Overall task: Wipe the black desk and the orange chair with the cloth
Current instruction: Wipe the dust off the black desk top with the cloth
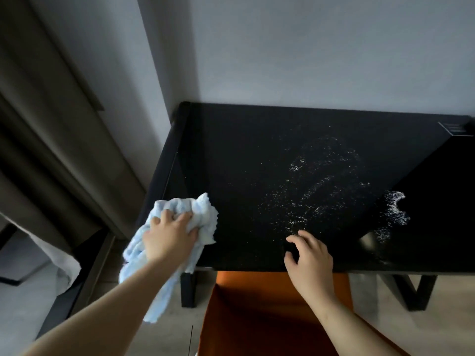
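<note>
The left hand [169,235] lies on top of a crumpled light-blue cloth [204,211] at the near left corner of the black desk [231,150]. Its fingers [166,214] are bent and dug into the folds, with the thumb tucked in at the right side, so the hand grips the cloth and presses it onto the desk top. Part of the cloth lies bunched on the desk beyond the fingertips. The rest trails off the front edge and hangs under the forearm.

The right hand [311,255] is at the front edge of the desk, near the middle, and holds nothing. Its fingers are loosely curled and a little spread, with the tips at the desk surface; whether they press on it I cannot tell.

White specks [308,196] are scattered over the middle of the desk, just beyond the right hand. A denser white patch [395,209] lies further right.

A dark label [455,128] with pale lines of print sits at the far right corner of the desk; the writing is too small to read.

The orange chair [270,309] stands under the front edge of the desk, between the two forearms. A brown curtain [51,124] hangs at the left, and a pale wall [308,47] stands behind the desk.
</note>
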Demonstrator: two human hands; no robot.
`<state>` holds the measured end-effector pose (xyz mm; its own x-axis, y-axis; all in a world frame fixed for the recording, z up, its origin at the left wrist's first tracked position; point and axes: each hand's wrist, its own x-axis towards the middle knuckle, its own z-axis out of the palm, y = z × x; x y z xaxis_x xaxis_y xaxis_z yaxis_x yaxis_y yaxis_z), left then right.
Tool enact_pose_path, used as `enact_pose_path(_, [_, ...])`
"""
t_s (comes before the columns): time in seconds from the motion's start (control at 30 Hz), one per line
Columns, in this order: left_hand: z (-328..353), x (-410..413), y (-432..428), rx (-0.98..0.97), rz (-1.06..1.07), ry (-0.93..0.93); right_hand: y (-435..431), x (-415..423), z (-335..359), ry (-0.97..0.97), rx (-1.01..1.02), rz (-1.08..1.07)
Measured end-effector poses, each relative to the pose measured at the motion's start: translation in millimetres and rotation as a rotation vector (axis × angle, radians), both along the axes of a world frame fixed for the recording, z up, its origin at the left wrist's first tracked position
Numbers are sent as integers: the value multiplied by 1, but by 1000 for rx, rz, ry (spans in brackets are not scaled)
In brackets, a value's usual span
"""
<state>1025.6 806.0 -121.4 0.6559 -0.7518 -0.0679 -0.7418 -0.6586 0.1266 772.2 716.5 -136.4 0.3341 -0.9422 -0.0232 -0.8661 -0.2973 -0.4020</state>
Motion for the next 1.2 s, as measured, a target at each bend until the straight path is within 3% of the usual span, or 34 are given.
enact_pose_path(0.13, [-6, -76, -36, -27, -208, 63, -4, -2, -1, -66, 6, 11])
enact_pose_path(0.23, [-2, -84, -38, -137, -319, 153, -11, 1, 3, -127, -24, 25])
enact_pose_path(0.33, [5, -52, -20, -353, -154, 68, -21, 4, 8, -197, -38, 45])
enact_pose_path(0.43, [-2, -31, 2, -186, 64, 25, -22, 13, 7, -174, -9, 72])
enact_pose_path(0.5, [-6, -48, -3, -137, -10, 79, -22, 23, 7, -188, -4, 88])
enact_pose_path(0.63, [-5, -70, -32, -168, -357, 262, -28, 44, 12, -185, -22, 87])
enact_pose_path(0.8, [8, 30, -54, -498, -82, 51, -38, 73, 15, -222, -46, 48])
enact_pose_path(0.83, [9, 57, -61, -459, -34, 23, -38, 81, 14, -220, -43, 42])
enact_pose_path(0.97, [-2, 118, -89, -7, 16, 78, -39, 123, 11, -188, -18, -11])
enact_pose_path(1.1, [-19, 99, -95, -76, -303, -16, -42, 159, 8, -193, -27, -88])
enact_pose_path(1.2, [-17, 88, -94, -164, -687, 155, -46, 176, 7, -179, -39, -167])
